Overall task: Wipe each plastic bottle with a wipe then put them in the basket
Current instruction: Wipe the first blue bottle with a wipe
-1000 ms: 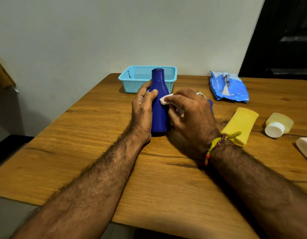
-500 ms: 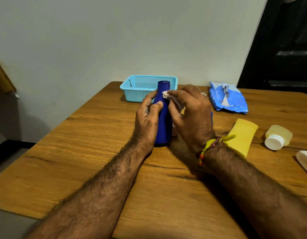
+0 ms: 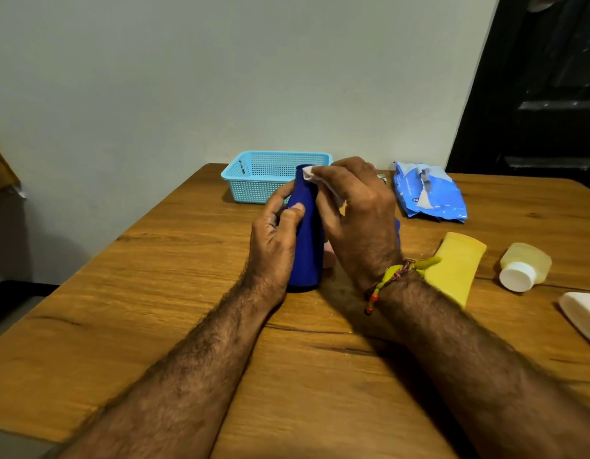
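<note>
A dark blue plastic bottle [image 3: 307, 240] stands upright on the wooden table [image 3: 154, 293]. My left hand [image 3: 274, 240] grips its left side, thumb and fingers curled round the body. My right hand [image 3: 356, 220] pinches a white wipe [image 3: 309, 172] against the bottle's top. Behind the bottle sits a light blue mesh basket [image 3: 254, 180], and nothing shows inside it. To the right lie a yellow tube [image 3: 456, 266], a small pale yellow bottle with a white cap [image 3: 525, 265] and a white bottle [image 3: 582, 314] cut off by the frame edge.
A blue pack of wipes [image 3: 426, 193] lies at the back right of the table. The table's left edge runs diagonally, with floor below. A grey wall stands behind, with a dark doorway at the right. Something blue shows partly behind my right hand.
My right hand has slid the wipe up the bottle from its middle to its top. My left hand keeps its grip on the bottle.
</note>
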